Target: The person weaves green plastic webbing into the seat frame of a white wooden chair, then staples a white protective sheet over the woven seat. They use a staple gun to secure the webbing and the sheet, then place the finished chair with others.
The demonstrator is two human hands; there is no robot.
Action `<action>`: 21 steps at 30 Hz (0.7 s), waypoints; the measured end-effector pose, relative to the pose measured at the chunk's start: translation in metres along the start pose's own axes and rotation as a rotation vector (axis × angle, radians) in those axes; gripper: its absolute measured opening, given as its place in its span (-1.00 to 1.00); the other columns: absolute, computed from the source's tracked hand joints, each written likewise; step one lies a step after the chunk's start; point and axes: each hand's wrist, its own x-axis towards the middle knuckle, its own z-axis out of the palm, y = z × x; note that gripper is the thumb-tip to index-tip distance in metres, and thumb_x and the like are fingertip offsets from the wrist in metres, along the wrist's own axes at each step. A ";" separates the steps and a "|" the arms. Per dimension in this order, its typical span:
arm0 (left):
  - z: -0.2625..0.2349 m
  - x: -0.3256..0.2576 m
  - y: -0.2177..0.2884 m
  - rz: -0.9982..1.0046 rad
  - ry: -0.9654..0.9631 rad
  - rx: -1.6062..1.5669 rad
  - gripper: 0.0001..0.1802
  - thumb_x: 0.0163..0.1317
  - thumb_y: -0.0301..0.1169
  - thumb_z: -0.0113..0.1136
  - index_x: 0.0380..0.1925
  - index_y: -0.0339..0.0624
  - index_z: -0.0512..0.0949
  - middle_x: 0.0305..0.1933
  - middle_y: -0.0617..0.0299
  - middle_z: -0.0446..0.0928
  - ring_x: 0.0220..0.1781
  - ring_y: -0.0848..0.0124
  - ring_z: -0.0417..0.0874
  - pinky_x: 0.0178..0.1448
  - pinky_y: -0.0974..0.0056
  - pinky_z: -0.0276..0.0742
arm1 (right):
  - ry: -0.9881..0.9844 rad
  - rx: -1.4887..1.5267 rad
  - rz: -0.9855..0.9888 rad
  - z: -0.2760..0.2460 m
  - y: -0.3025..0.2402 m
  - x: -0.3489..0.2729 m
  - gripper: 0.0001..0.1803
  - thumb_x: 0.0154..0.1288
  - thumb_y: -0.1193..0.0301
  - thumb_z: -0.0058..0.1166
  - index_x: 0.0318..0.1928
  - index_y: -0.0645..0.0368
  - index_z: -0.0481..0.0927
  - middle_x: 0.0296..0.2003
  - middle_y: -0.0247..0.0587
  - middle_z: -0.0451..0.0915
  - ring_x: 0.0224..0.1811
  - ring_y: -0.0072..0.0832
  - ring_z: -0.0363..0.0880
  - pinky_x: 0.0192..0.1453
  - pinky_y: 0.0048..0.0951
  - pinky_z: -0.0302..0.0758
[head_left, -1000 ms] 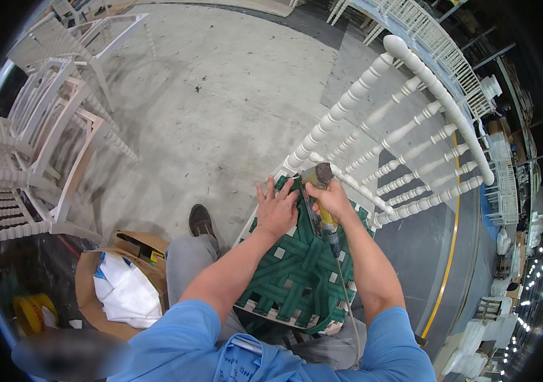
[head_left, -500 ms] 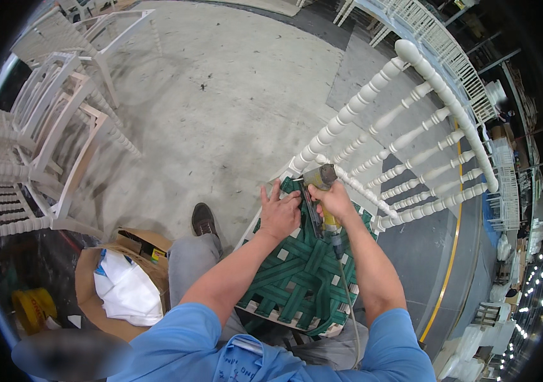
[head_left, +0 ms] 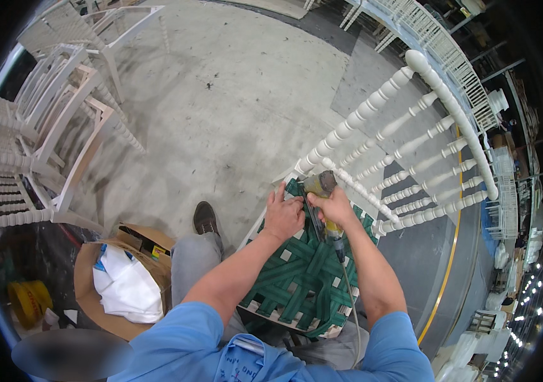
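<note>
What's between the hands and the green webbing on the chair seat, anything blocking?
Nothing visible. The left hand lies flat on the green webbing at the seat's far edge. The right hand grips a stapler-like tool, its nose down at the webbing beside the left hand's fingers. The white spindles stand behind.
</note>
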 end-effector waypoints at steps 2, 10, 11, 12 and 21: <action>0.000 0.001 0.001 0.011 0.001 -0.010 -0.78 0.13 -0.33 0.21 -0.29 -0.05 0.78 0.04 0.36 0.78 0.54 -0.13 0.36 0.48 -0.29 0.23 | 0.016 -0.006 -0.005 -0.002 0.000 -0.001 -0.68 0.34 0.29 0.39 -0.28 0.35 0.66 -0.60 -0.26 0.59 -0.69 -0.53 0.52 -0.63 -0.40 0.44; 0.001 -0.001 0.001 -0.001 -0.018 -0.046 -0.79 0.16 -0.33 0.18 -0.31 -0.07 0.76 0.09 0.32 0.77 0.52 -0.15 0.38 0.48 -0.32 0.21 | 0.044 0.018 -0.008 -0.011 0.008 0.001 -0.70 0.33 0.32 0.38 -0.32 0.35 0.66 -0.57 -0.25 0.62 -0.70 -0.52 0.52 -0.64 -0.40 0.43; 0.001 0.000 0.004 -0.007 -0.026 -0.049 -0.79 0.16 -0.34 0.18 -0.30 -0.07 0.76 0.09 0.32 0.76 0.52 -0.15 0.39 0.48 -0.34 0.20 | 0.064 0.025 -0.015 -0.014 0.011 0.000 -0.70 0.33 0.31 0.38 -0.30 0.35 0.66 -0.56 -0.26 0.63 -0.70 -0.52 0.52 -0.64 -0.39 0.43; -0.001 0.000 0.004 -0.015 -0.033 -0.044 -0.78 0.16 -0.35 0.17 -0.29 -0.07 0.76 0.10 0.31 0.76 0.52 -0.15 0.39 0.47 -0.37 0.19 | 0.075 0.036 -0.027 -0.013 0.011 0.000 -0.70 0.34 0.31 0.38 -0.29 0.34 0.66 -0.55 -0.26 0.63 -0.70 -0.52 0.52 -0.64 -0.39 0.43; -0.034 -0.073 0.083 -0.275 -0.069 -0.457 -0.80 0.35 -0.45 0.08 -0.27 -0.20 0.70 -0.27 0.09 0.75 -0.19 0.06 0.76 -0.09 0.08 0.63 | 0.147 0.235 0.021 -0.041 0.028 -0.049 -0.63 0.37 0.25 0.38 -0.02 0.23 0.58 -0.33 -0.25 0.66 -0.61 -0.52 0.54 -0.60 -0.41 0.47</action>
